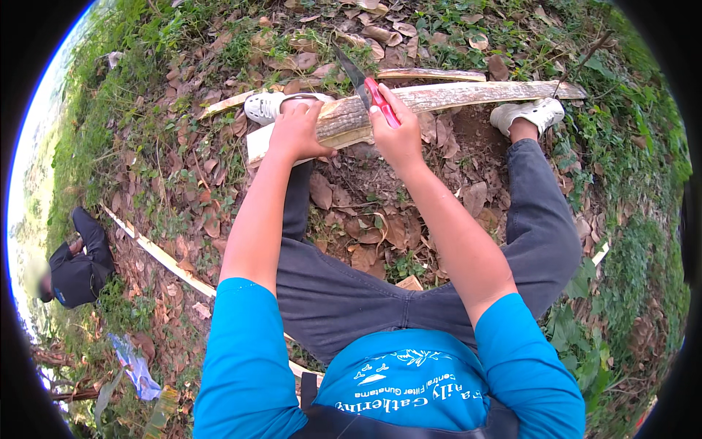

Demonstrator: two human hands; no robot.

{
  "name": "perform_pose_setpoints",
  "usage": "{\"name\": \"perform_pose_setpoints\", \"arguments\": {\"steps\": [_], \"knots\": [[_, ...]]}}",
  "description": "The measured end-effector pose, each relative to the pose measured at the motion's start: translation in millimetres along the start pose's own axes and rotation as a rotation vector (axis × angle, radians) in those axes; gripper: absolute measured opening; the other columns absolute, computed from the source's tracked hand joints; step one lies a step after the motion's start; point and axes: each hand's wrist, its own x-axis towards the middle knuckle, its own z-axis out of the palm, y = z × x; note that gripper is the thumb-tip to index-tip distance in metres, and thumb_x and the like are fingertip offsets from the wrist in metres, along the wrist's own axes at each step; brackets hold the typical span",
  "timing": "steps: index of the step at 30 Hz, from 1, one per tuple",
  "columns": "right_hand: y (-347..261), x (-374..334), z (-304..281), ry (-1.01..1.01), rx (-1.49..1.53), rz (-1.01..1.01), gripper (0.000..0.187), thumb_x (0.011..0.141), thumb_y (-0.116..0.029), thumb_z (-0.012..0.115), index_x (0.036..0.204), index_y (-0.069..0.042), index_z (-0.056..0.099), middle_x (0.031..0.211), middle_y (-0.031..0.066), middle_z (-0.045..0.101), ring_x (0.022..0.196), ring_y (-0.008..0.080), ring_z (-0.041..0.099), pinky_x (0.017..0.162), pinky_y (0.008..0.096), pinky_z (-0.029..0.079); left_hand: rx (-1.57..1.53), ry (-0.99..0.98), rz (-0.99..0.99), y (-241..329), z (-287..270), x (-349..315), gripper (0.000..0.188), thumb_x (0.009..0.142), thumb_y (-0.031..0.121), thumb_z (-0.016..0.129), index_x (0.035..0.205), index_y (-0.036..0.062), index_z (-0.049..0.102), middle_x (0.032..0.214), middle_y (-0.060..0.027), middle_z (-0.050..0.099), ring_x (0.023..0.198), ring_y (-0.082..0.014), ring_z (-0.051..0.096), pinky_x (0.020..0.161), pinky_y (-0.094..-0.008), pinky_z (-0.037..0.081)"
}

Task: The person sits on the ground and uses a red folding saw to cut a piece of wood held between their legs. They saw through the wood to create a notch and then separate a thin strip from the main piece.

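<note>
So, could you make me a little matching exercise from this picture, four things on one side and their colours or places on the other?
Things:
1. Knife
2. Left hand
3. Right shoe
4. Shirt

Colours or places:
A. Near the left end of the wood
B. Bright blue
C. Held in the right hand
D. White

Right pairs: 1-C, 2-A, 3-D, 4-B

White writing [395,402] on the blue shirt [439,423] near six o'clock, upside down, some letters big, some small, small ones toward twelve o'clock from big ones, a white leafy picture [415,356] by the words
</note>
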Motion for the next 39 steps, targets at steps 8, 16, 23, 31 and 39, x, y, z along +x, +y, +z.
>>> {"name": "perform_pose_setpoints", "arguments": {"steps": [8,16,23,31,39], "knots": [[-21.9,-13.2,-1.5,-0.027,-0.069,0.059,0.047,0.096,-0.007,0.067,0.141,0.003,0.060,0.129,0.0162,0.070,0.114,0.0172,0.067,0.100,0.0293,0.050,0.013,-0.069,-0.076,6.9,-3.7,-4.9,0.118,0.057,0.060,0.091,0.156,0.0177,0.041,0.145,-0.0171,0.057,0.133,-0.0350,0.057,0.112,-0.0517,0.043],[-78.8,-83.1,-48.0,-0.087,-0.087,0.144,0.049,0.098,-0.006,0.064,0.145,0.002,0.056,0.133,0.0170,0.068,0.119,0.0182,0.065,0.103,0.0293,0.048,0.003,-0.063,-0.079,-4.3,1.0,-1.7,0.121,0.059,0.078,0.080,0.154,0.0127,0.044,0.142,-0.0176,0.061,0.132,-0.0342,0.059,0.110,-0.0508,0.045],[-127.8,-129.2,-89.1,-0.107,-0.007,0.284,0.049,0.101,-0.006,0.063,0.147,0.005,0.053,0.132,0.0145,0.067,0.115,0.0131,0.063,0.101,0.0278,0.047,-0.159,-0.069,-0.350,8.9,10.2,23.7,0.105,0.088,0.092,0.035,0.139,0.0039,0.061,0.130,-0.0200,0.069,0.131,-0.0319,0.060,0.109,-0.0499,0.043],[-10.0,15.9,3.6,-0.010,-0.074,0.145,0.047,0.093,-0.017,0.069,0.134,0.005,0.064,0.126,0.0203,0.071,0.112,0.0226,0.069,0.098,0.0315,0.051,-0.074,0.020,-0.371,22.0,16.5,20.3,0.104,0.085,0.091,0.041,0.135,0.0033,0.064,0.134,-0.0192,0.067,0.130,-0.0286,0.059,0.108,-0.0426,0.042],[13.0,19.2,8.8,-0.008,-0.019,0.117,0.048,0.093,-0.013,0.070,0.137,0.004,0.063,0.128,0.0203,0.071,0.116,0.0223,0.069,0.100,0.0316,0.052,-0.025,0.077,-0.367,17.7,20.8,25.7,0.104,0.082,0.092,0.043,0.135,0.0062,0.066,0.134,-0.0202,0.067,0.130,-0.0353,0.058,0.107,-0.0431,0.043]]}}
